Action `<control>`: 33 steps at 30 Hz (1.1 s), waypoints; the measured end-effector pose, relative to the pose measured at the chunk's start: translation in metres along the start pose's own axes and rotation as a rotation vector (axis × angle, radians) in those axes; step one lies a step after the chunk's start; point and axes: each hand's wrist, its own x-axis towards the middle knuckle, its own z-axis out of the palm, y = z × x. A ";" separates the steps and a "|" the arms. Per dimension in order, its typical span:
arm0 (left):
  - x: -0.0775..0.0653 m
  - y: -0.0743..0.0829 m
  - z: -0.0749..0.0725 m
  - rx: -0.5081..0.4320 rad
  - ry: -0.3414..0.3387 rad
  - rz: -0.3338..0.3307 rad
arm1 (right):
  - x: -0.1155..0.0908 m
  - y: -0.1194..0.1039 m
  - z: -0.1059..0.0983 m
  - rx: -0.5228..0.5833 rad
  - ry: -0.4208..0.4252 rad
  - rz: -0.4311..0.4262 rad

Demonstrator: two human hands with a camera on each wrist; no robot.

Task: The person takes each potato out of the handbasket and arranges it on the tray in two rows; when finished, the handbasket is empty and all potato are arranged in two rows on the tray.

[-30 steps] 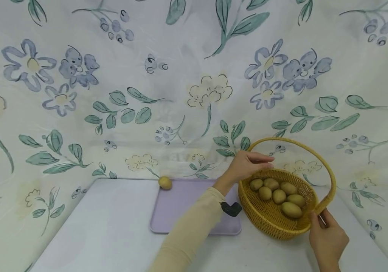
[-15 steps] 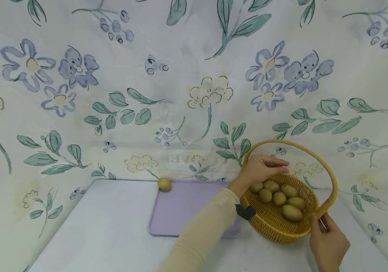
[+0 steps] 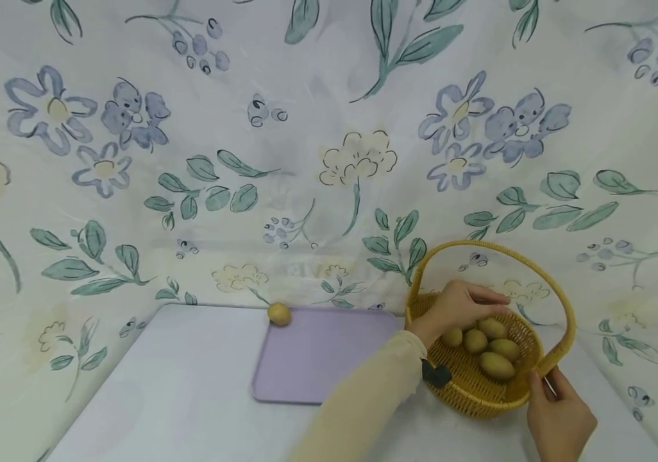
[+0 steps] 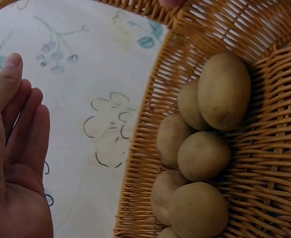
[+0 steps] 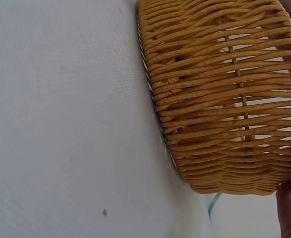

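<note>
A yellow-brown wicker basket (image 3: 473, 405) with a tall hoop handle (image 3: 569, 316) stands at the right, holding several potatoes (image 3: 497, 366). Over its far left part reaches my left hand (image 3: 460, 308), covering some potatoes in the head view. The left wrist view shows this hand (image 4: 19, 168) with straight fingers and a bare palm, beside the basket wall. My right hand (image 3: 562, 414) grips the basket's near right rim at the handle's foot, thumb and fingers on it. Only a bit of that hand (image 5: 289, 210) shows in the right wrist view.
A flat lilac tray (image 3: 317, 359) lies left of the basket on the white table (image 3: 179, 385). One more potato (image 3: 279, 314) sits at the tray's far left corner. A floral cloth (image 3: 317, 77) hangs behind the table.
My left hand has moved right, from the basket's left rim to above the potatoes. The right hand keeps its hold on the rim, and the basket has hardly shifted.
</note>
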 end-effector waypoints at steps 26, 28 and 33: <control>0.016 -0.012 0.016 -0.030 0.041 -0.076 | -0.001 0.001 0.002 -0.023 0.045 0.016; 0.015 -0.018 0.018 0.007 0.019 -0.097 | -0.002 0.001 0.003 -0.024 0.054 -0.005; 0.015 -0.030 0.025 0.082 -0.105 -0.104 | -0.003 0.000 0.005 -0.005 0.078 -0.059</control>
